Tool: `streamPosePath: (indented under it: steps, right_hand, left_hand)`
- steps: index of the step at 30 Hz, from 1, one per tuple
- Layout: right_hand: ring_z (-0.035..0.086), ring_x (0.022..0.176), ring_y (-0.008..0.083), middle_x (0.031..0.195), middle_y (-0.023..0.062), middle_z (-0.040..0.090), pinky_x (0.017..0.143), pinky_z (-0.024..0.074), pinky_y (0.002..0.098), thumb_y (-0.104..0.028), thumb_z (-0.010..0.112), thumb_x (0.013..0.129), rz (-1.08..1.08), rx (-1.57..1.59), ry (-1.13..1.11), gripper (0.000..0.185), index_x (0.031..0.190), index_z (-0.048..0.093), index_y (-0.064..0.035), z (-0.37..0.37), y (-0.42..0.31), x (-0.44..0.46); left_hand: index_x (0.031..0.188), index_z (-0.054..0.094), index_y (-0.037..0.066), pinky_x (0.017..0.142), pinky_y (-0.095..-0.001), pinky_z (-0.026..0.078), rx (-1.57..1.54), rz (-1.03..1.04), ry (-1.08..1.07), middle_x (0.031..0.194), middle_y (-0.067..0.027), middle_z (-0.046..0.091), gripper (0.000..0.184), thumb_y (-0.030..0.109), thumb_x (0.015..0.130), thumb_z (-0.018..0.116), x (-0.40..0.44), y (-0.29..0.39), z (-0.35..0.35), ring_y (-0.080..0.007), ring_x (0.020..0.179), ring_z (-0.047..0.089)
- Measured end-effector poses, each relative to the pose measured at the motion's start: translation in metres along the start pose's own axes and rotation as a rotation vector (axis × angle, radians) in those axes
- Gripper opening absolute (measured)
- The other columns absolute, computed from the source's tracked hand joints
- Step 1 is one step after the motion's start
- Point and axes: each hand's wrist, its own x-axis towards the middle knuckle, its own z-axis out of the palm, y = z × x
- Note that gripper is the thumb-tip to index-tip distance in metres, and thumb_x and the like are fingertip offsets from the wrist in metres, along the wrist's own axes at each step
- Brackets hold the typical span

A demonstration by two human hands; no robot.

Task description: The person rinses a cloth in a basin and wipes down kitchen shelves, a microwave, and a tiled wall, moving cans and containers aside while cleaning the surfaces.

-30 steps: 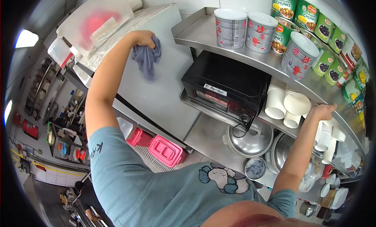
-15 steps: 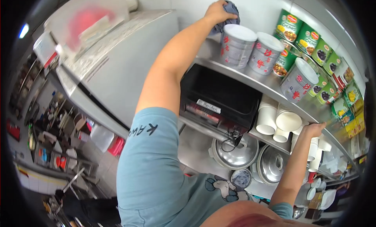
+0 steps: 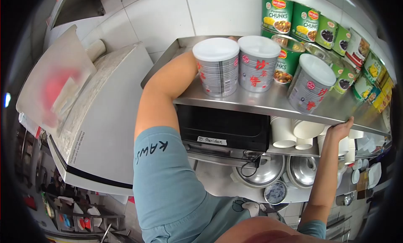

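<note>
Left forearm (image 3: pixel 170 81) now partly behind tin (image 3: pixel 216 71)

"TO: Sheridan" labels the oven (image 3: pixel 226 122), "KAWS" the sleeve (image 3: pixel 166 176), "Del Monte" green cans (image 3: pixel 277 16), "沙茶醬" grey tins (image 3: pixel 257 67).

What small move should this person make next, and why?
Perhaps ease the left arm slowly back from behind the leftmost grey tin on the shelf. That tin stands close to the forearm and hides the arm's far end, so a quick pull might topple it.
</note>
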Motion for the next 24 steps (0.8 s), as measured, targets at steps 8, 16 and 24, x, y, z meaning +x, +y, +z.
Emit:
streamPosePath:
  steps: [8, 16, 24]
  right_hand:
    - [0.065, 0.102, 0.0265, 0.117, 0.0152, 0.065, 0.090, 0.0529, 0.0368, -0.031, 0.054, 0.098, 0.043, -0.014, -0.003, 0.044, 0.116, 0.057, 0.0093, 0.009, -0.009, -0.009]
    - [0.065, 0.103, 0.0286, 0.120, 0.0169, 0.064, 0.092, 0.0527, 0.0393, -0.029, 0.052, 0.099, 0.048, 0.004, -0.030, 0.044, 0.119, 0.056, 0.0103, 0.012, -0.009, -0.012]
    - [0.066, 0.093, 0.0294, 0.113, 0.0184, 0.066, 0.082, 0.0546, 0.0414, -0.030, 0.055, 0.096, 0.012, -0.058, 0.065, 0.047, 0.112, 0.058, 0.0141, 0.020, -0.010, -0.017]
  left_hand:
    - [0.132, 0.060, 0.024, 0.098, -0.0431, 0.045, 0.489, -0.343, 0.132, 0.127, -0.0114, 0.066, 0.040, 0.038, 0.095, 0.058, -0.082, -0.027, -0.041, -0.0248, 0.123, 0.056]
    - [0.125, 0.066, 0.024, 0.099, -0.0445, 0.044, 0.613, -0.539, 0.154, 0.125, -0.0092, 0.066, 0.034, 0.038, 0.095, 0.059, -0.102, -0.068, -0.040, -0.0249, 0.121, 0.058]
    - [0.117, 0.066, 0.016, 0.094, -0.0467, 0.038, 0.655, -0.457, 0.039, 0.102, -0.0121, 0.071, 0.030, 0.036, 0.095, 0.060, -0.224, 0.014, -0.055, -0.0292, 0.103, 0.065]
